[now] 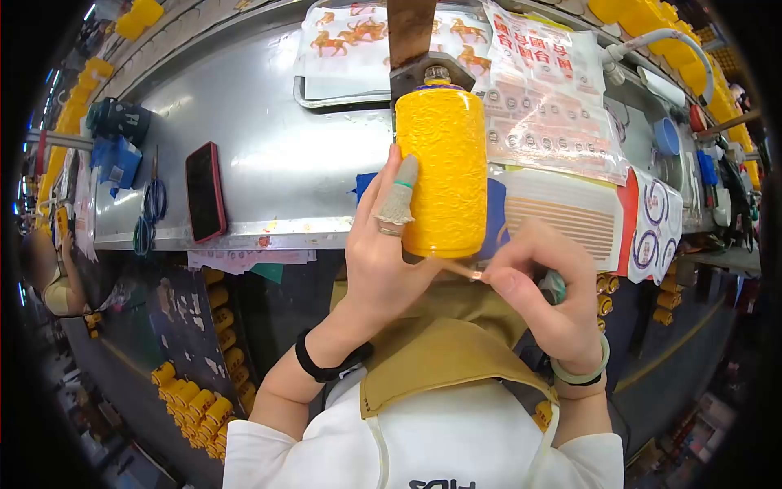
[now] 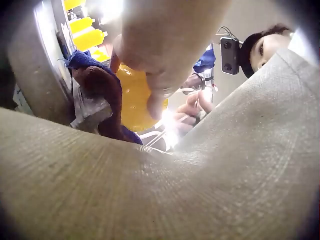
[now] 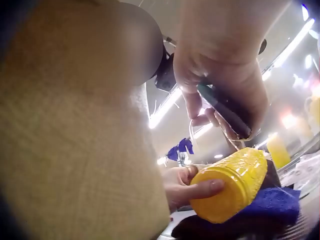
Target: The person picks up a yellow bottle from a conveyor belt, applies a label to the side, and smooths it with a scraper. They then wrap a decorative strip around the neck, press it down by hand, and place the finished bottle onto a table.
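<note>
Head view: the left hand (image 1: 376, 265) grips the yellow bottle (image 1: 442, 171) over the table (image 1: 277, 163); the right hand (image 1: 550, 285), finger and thumb pinched, is near its base. Left wrist view: blue cloth (image 2: 84, 60) beside the bottle. Right wrist view: the right hand pinches a white strand (image 3: 192, 132) above the bottle.

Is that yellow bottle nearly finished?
I can't tell for sure. The bottle looks yellow all over the side we see. The left hand steadies it; the right hand pinches a thin strip. Horse pictures nearby might be left to add; none shows on it.
</note>
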The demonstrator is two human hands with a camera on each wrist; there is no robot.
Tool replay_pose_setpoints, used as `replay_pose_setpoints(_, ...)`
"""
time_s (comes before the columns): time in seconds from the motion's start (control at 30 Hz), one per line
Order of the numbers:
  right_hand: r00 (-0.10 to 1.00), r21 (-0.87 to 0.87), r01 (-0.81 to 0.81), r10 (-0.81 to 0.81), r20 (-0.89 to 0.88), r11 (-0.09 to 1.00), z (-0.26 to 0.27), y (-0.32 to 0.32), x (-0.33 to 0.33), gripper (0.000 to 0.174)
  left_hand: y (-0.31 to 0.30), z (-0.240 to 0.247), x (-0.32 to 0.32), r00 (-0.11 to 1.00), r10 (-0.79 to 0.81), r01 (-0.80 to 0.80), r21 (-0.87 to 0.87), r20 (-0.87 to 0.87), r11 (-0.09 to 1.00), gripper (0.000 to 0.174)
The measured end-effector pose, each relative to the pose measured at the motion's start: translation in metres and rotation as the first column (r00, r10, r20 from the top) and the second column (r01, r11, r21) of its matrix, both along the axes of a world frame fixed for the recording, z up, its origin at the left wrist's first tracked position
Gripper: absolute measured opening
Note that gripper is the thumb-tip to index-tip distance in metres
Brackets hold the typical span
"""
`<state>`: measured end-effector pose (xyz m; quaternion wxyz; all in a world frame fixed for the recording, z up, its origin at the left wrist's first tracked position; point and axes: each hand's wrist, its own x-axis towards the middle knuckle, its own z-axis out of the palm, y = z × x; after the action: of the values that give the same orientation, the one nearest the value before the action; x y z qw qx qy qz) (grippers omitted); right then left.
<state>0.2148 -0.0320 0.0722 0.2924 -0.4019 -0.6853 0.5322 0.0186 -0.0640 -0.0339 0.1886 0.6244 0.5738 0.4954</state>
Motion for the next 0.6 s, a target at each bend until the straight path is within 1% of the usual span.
replay_pose_setpoints(0.03,1.0,-0.001,-0.003,0.003,-0.001,1.0,-0.004,0.001,-0.001,0.008,0.001,0.0,-0.002,0.993,0.016,-0.006,0.087,-0.12,0.996,0.104)
replay_pose_setpoints(0.07,1.0,-0.028,0.004,-0.003,0.03,1.0,-0.011,0.002,0.0,0.007,-0.002,-0.002,-0.006,0.995,-0.05,0.053,0.033,-0.09,0.998,0.107)
replay_pose_setpoints(0.1,0.998,-0.055,0.011,-0.008,0.063,0.998,-0.018,0.003,0.0,0.007,-0.006,0.003,-0.009,0.995,-0.045,0.048,0.034,-0.09,0.998,0.107)
replay_pose_setpoints(0.17,0.997,-0.044,0.02,-0.016,0.078,0.999,-0.028,0.003,0.004,0.007,-0.012,0.016,-0.012,0.991,-0.13,0.132,-0.108,0.022,0.985,0.109)
replay_pose_setpoints(0.2,0.994,-0.045,0.042,-0.037,0.099,0.998,-0.031,0.003,0.007,0.008,-0.016,0.014,-0.013,0.992,-0.128,0.129,-0.11,0.024,0.985,0.109)
replay_pose_setpoints(0.23,0.991,-0.046,0.067,-0.062,0.12,0.997,-0.034,0.003,0.008,0.008,-0.019,0.012,-0.015,0.966,-0.178,0.209,-0.164,0.188,0.964,0.105)
replay_pose_setpoints(0.27,0.988,-0.074,0.101,-0.092,0.12,0.992,-0.035,0.002,0.008,0.009,-0.021,0.009,-0.015,0.913,-0.213,0.295,-0.202,0.349,0.934,0.1)
replay_pose_setpoints(0.3,0.988,-0.077,0.104,-0.095,0.121,0.992,-0.036,0.002,0.009,0.009,-0.021,0.005,-0.014,0.912,-0.215,0.298,-0.204,0.35,0.932,0.1)
replay_pose_setpoints(0.37,0.985,-0.082,0.114,-0.102,0.137,0.99,-0.038,0.002,0.011,0.009,-0.021,-0.001,-0.014,0.833,-0.218,0.344,-0.167,0.508,0.924,0.091)
replay_pose_setpoints(0.4,0.985,-0.082,0.118,-0.106,0.135,0.99,-0.038,0.002,0.011,0.009,-0.02,0.003,-0.012,0.813,-0.227,0.365,-0.166,0.536,0.916,0.088)
replay_pose_setpoints(0.53,0.984,-0.066,0.116,-0.106,0.141,0.991,-0.042,0.002,0.013,0.009,-0.021,0.002,-0.009,0.815,-0.222,0.36,-0.168,0.535,0.917,0.088)
replay_pose_setpoints(0.6,0.984,-0.057,0.115,-0.106,0.146,0.992,-0.045,0.002,0.014,0.009,-0.022,0.002,-0.008,0.796,-0.196,0.36,-0.186,0.573,0.914,0.088)
